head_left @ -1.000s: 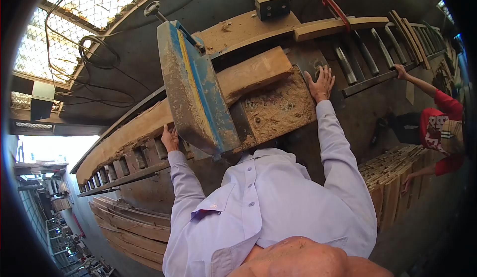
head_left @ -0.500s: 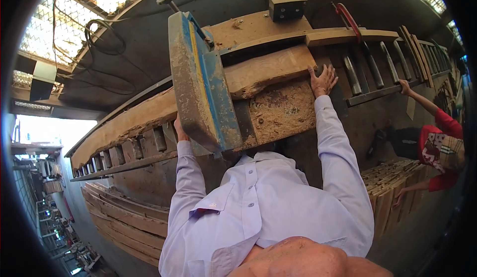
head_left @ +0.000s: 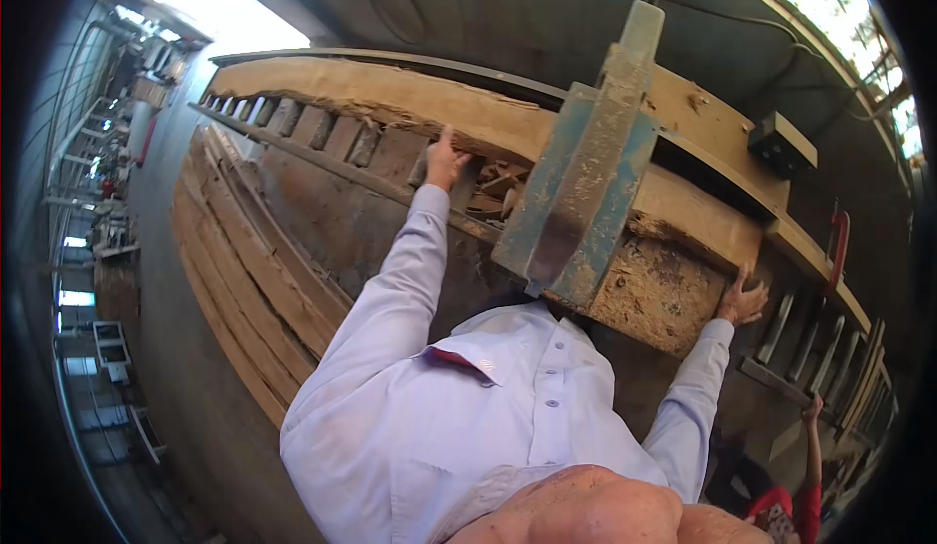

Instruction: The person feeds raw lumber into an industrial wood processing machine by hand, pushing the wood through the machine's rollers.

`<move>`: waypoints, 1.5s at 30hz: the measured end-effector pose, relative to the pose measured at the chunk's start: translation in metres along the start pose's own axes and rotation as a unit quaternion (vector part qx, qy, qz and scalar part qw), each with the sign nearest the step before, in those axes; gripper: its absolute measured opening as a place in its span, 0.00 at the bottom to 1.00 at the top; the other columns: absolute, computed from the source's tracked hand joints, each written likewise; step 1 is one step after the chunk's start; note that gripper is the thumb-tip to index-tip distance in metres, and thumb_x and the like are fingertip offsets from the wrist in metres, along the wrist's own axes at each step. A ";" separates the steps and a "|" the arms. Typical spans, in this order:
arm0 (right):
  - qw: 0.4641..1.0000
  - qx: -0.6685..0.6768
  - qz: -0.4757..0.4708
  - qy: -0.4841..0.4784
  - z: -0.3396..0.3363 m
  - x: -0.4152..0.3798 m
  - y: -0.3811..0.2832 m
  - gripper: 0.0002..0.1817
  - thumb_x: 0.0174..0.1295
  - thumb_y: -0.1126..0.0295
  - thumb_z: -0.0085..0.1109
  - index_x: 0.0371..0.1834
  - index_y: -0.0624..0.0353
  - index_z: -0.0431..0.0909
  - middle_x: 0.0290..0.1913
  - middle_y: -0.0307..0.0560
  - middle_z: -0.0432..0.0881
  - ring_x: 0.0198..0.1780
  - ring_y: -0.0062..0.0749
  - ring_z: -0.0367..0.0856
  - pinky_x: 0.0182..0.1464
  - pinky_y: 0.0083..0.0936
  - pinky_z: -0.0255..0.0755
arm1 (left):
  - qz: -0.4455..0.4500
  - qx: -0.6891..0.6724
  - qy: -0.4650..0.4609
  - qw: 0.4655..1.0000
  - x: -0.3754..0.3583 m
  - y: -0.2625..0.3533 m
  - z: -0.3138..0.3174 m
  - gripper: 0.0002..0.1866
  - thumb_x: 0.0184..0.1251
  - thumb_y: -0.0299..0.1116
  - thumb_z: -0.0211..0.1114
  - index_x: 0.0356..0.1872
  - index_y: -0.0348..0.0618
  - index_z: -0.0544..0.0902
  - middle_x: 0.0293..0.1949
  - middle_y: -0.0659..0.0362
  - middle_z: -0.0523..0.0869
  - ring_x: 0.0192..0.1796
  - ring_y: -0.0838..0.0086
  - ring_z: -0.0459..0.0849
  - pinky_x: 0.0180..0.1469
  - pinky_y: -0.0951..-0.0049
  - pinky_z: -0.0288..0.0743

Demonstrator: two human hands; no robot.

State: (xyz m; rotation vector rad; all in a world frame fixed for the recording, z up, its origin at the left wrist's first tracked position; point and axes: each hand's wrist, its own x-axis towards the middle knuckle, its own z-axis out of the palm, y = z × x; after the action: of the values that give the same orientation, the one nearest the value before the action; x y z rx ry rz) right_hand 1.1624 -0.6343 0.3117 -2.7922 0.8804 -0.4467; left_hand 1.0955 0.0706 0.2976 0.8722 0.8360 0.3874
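Note:
A long wooden plank [head_left: 390,98] with a rough, bark-like near edge lies on a roller table and passes beneath a blue machine housing [head_left: 595,154] coated in sawdust. My left hand [head_left: 446,161] is at the plank's rough edge, left of the housing, with fingers apart and the thumb side against the wood. On the other side, my right hand [head_left: 744,300] rests its spread fingers at the end of the plank's right part [head_left: 698,217]. Sawdust covers the metal table [head_left: 649,290] between the housing and my right hand.
Long boards [head_left: 244,271] are stacked at the lower left. A red clamp [head_left: 837,251] and rollers [head_left: 828,354] are at the right. Another person's hand [head_left: 812,407] touches the roller frame, with a red sleeve below. A dark block [head_left: 783,144] sits behind the machine.
The view has turned left, so the machine appears farther right. My left hand, earlier partly hidden by the housing, now shows on the plank's edge. My right hand stays by the plank's end.

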 end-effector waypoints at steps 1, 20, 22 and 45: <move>0.999 -0.018 -0.020 -0.024 0.000 0.005 -0.009 0.51 0.57 0.23 0.45 0.70 0.55 0.67 0.75 0.48 0.63 0.77 0.42 0.55 0.76 0.51 0.43 | 0.031 0.005 -0.002 1.000 0.012 0.004 -0.007 0.33 0.68 0.48 0.66 0.56 0.22 0.71 0.54 0.37 0.75 0.54 0.54 0.80 0.52 0.52 0.82; 0.995 0.093 0.021 -0.009 0.035 0.003 -0.073 0.50 0.56 0.28 0.52 0.73 0.56 0.63 0.77 0.48 0.58 0.80 0.38 0.47 0.80 0.45 0.31 | 0.086 0.140 0.052 0.985 0.029 0.061 0.021 0.23 0.67 0.44 0.69 0.43 0.30 0.76 0.38 0.49 0.84 0.37 0.62 0.87 0.35 0.64 0.86; 0.995 0.096 0.015 -0.012 0.041 0.001 -0.073 0.50 0.56 0.28 0.52 0.73 0.56 0.63 0.77 0.48 0.58 0.80 0.38 0.47 0.80 0.46 0.31 | 0.096 0.136 0.061 0.984 0.022 0.058 0.018 0.23 0.67 0.44 0.69 0.43 0.30 0.76 0.37 0.49 0.84 0.35 0.62 0.86 0.35 0.65 0.86; 0.996 0.093 0.009 0.005 0.028 -0.005 -0.058 0.50 0.56 0.29 0.54 0.72 0.57 0.63 0.76 0.51 0.59 0.80 0.41 0.49 0.79 0.47 0.34 | 0.078 0.125 0.063 0.987 0.017 0.041 0.014 0.32 0.69 0.46 0.67 0.54 0.22 0.69 0.49 0.41 0.80 0.44 0.50 0.86 0.41 0.60 0.89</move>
State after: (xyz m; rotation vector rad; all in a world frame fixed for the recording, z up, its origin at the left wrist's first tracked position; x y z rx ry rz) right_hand 1.1989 -0.5822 0.2991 -2.6135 0.8212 -0.5127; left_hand 1.1180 0.0984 0.3268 1.1599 0.9503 0.4853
